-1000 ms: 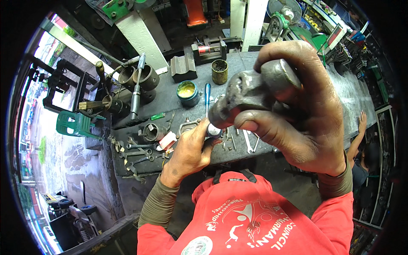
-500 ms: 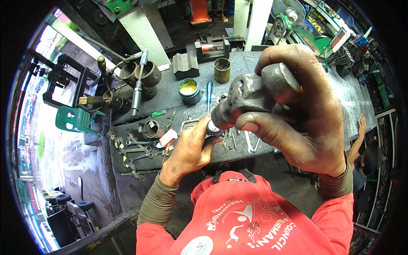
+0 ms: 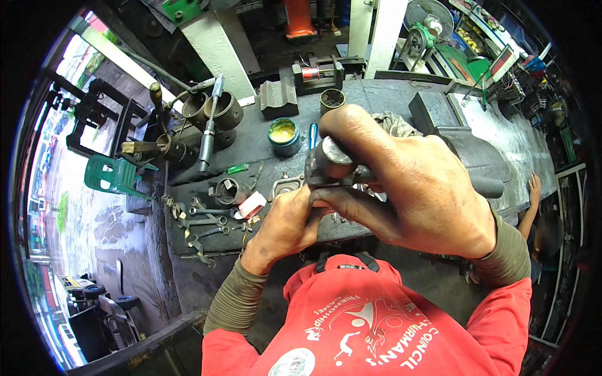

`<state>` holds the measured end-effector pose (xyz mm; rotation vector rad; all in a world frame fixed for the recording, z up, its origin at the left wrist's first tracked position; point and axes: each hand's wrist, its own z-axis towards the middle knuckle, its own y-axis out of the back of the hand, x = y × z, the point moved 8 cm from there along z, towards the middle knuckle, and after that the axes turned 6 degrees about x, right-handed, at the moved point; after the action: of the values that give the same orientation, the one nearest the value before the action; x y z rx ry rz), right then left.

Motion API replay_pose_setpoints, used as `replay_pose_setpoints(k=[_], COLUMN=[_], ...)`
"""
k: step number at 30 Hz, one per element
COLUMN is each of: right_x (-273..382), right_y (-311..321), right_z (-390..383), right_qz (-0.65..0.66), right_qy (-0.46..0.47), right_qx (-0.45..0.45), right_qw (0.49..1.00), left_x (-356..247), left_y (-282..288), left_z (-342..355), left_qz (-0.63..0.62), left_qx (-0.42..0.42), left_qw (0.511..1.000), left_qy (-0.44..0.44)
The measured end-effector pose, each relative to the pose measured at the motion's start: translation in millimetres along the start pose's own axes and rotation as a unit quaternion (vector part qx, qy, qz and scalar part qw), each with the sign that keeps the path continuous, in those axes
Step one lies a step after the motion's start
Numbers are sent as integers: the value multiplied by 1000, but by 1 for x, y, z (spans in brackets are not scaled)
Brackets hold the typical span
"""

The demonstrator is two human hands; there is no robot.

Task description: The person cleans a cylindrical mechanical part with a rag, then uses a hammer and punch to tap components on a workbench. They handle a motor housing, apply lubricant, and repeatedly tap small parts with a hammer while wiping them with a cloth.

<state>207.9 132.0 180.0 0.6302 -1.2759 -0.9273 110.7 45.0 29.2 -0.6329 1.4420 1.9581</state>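
My right hand (image 3: 414,188) is closed around a dark metal hammer (image 3: 335,156), gripping close behind its head. The worn round face tilts up, and the handle is mostly hidden by the hand. My left hand (image 3: 285,229) is closed just below and left of the hammer, over the bench's near edge. What it grips is now covered by the hammer and right thumb; the earlier frame shows a shiny round end above the fist. Beyond the hands stand a blue tub of yellowish grease (image 3: 283,135) and a blue-handled tool (image 3: 313,135).
Spanners (image 3: 210,227) and a metal cup (image 3: 231,191) lie on the bench's left. A brown can (image 3: 332,99), a grooved metal block (image 3: 278,100) and a dark rounded metal body (image 3: 476,153) stand farther back. Another person's hand (image 3: 533,185) rests at the bench's right edge.
My right hand has brought the hammer down and left, from near my view to right over my left fist. The left hand has stayed nearly in place.
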Motion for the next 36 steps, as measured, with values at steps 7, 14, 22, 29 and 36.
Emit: replay_pose_setpoints(k=[7,14,22,29,36], right_x=[6,-4,-36,-54,-54], right_y=[47,6,32,33,37], right_z=[-7,-10,-36,-51,-47], right_qz=[223,82,257,276,243], right_qy=[45,-21,-45,-91,-63], right_qx=[-240,-23,-206,-224,-228], right_qw=[944,996,943,930,941], left_x=[2,-9,-5,14,13], left_y=[1,8,22,3,3], left_z=[0,4,18,30,28], left_qz=[-30,-4,-91,-50,-37], left_qx=[-12,-23,-83,-32,-33], left_qw=[999,1000,991,995,996], left_qy=[44,-3,50,78,79])
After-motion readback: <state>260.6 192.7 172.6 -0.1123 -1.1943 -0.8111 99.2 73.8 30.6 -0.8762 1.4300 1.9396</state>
